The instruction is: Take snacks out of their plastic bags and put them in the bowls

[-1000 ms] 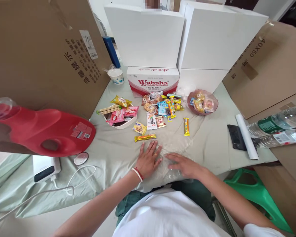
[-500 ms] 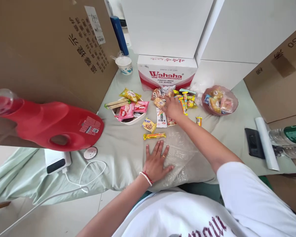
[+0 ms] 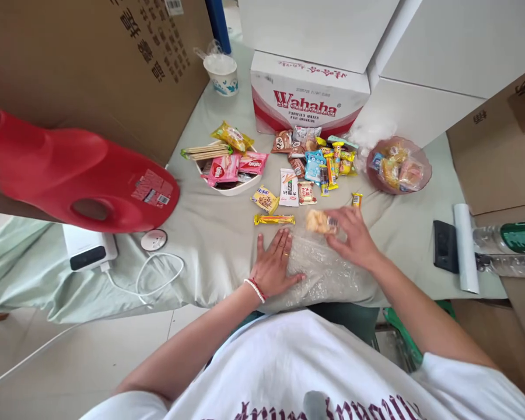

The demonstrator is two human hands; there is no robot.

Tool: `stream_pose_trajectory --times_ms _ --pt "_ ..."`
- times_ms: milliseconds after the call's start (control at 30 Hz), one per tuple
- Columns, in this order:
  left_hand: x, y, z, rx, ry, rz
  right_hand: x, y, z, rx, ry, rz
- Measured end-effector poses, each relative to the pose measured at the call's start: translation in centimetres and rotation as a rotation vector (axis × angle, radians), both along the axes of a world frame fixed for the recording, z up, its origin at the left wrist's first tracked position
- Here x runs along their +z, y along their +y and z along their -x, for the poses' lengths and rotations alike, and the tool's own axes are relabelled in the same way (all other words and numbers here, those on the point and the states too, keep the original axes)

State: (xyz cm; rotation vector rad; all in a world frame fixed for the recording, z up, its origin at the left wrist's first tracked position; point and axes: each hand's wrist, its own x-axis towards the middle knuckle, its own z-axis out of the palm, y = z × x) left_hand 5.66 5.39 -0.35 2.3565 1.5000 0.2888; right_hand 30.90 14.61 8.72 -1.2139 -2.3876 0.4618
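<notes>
My right hand grips a wrapped snack pack with pale yellowish contents, held just above a clear plastic bag. Flat on the cloth lies my left hand, fingers stretched, one side by the bag's left edge. Just beyond its fingertips is a long yellow snack bar. A yellow cookie packet, a white snack packet and a small red-and-white packet form a row behind it. Farther back, several mixed snacks sit in a pile.
A white dish of snacks stands left, a pink translucent bowl of snacks right. A Wahaba carton, red jug, paper cup, white power bank with cable, black phone and bottles surround them.
My right hand has come back from the pile toward me and rightward, carrying the snack pack. My left hand remains flat on the cloth. The camera view has shifted slightly.
</notes>
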Motion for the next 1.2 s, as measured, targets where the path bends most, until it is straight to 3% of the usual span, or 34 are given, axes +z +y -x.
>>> stream_pose_trajectory --times_ms 67,167,267,367,533,700,833,967,1067,1200 --pt "0.0 0.0 0.0 -0.001 0.004 -0.003 -1.5 -3.8 -0.7 0.037 -0.022 0.060" --pt "0.0 0.1 0.4 0.002 0.024 -0.004 -4.3 -6.7 -1.1 0.030 -0.125 0.129" --pt "0.0 0.3 1.5 -0.041 0.046 -0.010 -6.1 -6.9 -1.6 0.011 -0.135 0.134" --pt "0.0 0.5 2.9 -0.099 0.074 0.003 -6.6 -6.3 -1.7 0.043 -0.105 0.111" --pt "0.2 0.3 4.9 -0.137 0.071 -0.009 -5.7 -6.0 -1.3 0.105 -0.147 0.082" --pt "0.7 -0.5 6.9 -0.238 -0.006 -0.103 -4.5 -9.8 -4.6 0.106 0.032 0.000" --pt "1.5 -0.6 8.4 -0.237 -0.046 -0.031 -6.2 -13.3 -6.7 0.146 -0.051 0.031" --pt "2.1 -1.1 8.2 -0.357 -0.003 0.042 -7.5 -14.4 -6.7 0.133 -0.030 0.005" --pt "1.8 -2.0 7.3 -0.379 0.007 0.033 -6.1 -14.1 -7.2 0.128 0.007 0.052" --pt "1.0 -3.1 6.9 -0.310 -0.057 -0.026 -1.9 -12.3 -8.7 0.259 -0.008 0.266"
